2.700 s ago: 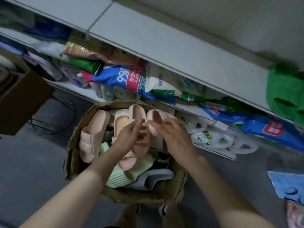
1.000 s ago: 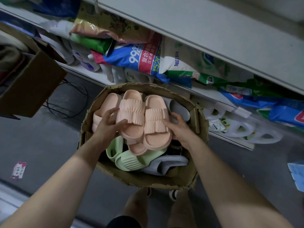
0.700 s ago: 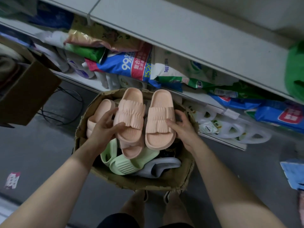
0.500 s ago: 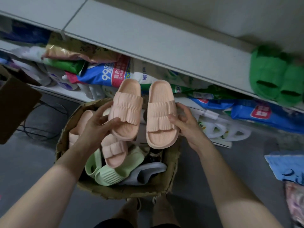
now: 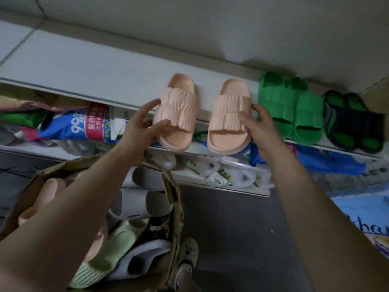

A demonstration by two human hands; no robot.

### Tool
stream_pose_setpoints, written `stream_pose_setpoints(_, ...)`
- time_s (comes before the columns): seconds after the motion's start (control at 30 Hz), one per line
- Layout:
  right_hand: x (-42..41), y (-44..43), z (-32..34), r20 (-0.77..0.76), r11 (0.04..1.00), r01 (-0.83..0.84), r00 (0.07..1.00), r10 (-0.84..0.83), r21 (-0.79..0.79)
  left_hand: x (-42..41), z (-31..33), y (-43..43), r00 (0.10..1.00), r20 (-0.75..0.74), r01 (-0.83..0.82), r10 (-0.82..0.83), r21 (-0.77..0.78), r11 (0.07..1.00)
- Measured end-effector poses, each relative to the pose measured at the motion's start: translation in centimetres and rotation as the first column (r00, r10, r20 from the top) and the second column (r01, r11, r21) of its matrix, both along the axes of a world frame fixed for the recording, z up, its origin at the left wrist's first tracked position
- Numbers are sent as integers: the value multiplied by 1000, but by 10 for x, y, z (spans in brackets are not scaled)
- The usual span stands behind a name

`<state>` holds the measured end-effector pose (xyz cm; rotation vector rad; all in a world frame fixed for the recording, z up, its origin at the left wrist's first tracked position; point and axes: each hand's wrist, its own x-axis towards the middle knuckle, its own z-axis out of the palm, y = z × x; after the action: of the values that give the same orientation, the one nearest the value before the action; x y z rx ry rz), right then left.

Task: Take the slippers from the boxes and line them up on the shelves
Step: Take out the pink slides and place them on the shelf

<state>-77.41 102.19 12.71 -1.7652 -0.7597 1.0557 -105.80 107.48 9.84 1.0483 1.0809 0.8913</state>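
Head view shows both hands raised at the top shelf (image 5: pixel 94 66), each holding one slipper of a peach pair. Left hand (image 5: pixel 141 125) grips the left peach slipper (image 5: pixel 176 114) at its outer edge: the thumb lies across the ribbed strap and the fingers (image 5: pixel 147 107) curl along the side. Right hand (image 5: pixel 260 123) grips the right peach slipper (image 5: pixel 229 119) the same way, thumb on the strap and fingers (image 5: pixel 260 109) wrapped round the outer side. Both slippers point toes toward the wall, apart from each other, heels overhanging the shelf's front edge; the left one is tilted slightly. Whether the soles touch the shelf cannot be determined. Just beside the right hand, a bright green pair (image 5: pixel 290 108) stands on the same shelf, and a black-and-green pair (image 5: pixel 353 123) stands next to it. Cardboard box (image 5: pixel 173 199) sits on the floor (image 5: pixel 231 228) under the left forearm and contains a grey slipper (image 5: pixel 143 203), a light green slipper (image 5: pixel 109 249) and another peach slipper (image 5: pixel 42 199). Lower shelves carry a blue bag (image 5: pixel 84 125) and white bottles (image 5: pixel 235 175).
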Motion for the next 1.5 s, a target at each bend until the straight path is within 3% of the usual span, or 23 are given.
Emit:
stream_pose_setpoints(0.2,24,39,-11,56,997,-45,997,48,-60,43,-3,28,992,-126,15,-10,39,999)
stream_pose_setpoints(0.3,31,51,-13,170,991,-78,981,96,-111,56,-6,38,950,-312,18,21,121,992)
stream_pose_setpoints(0.37,34,53,-15,411,979,-145,891,191,-141,65,-6,44,869,-486,10,98,215,977)
stream_pose_setpoints(0.43,34,50,-17,626,964,-239,736,258,-116,76,-3,45,767,-619,62,168,333,941)
stream_pose_setpoints(0.57,26,39,-17,766,897,-425,535,357,-122,97,-1,41,664,-718,277,208,494,824)
stream_pose_setpoints(0.63,27,41,-19,789,887,-439,490,370,-143,104,-5,44,656,-731,312,189,490,814)
stream_pose_setpoints(1.27,41,77,-19,834,892,-401,402,377,-210,139,-12,75,616,-759,350,212,505,789)
stream_pose_setpoints(1.5,34,75,-21,833,891,-384,388,395,-243,119,-10,75,541,-827,506,150,463,727)
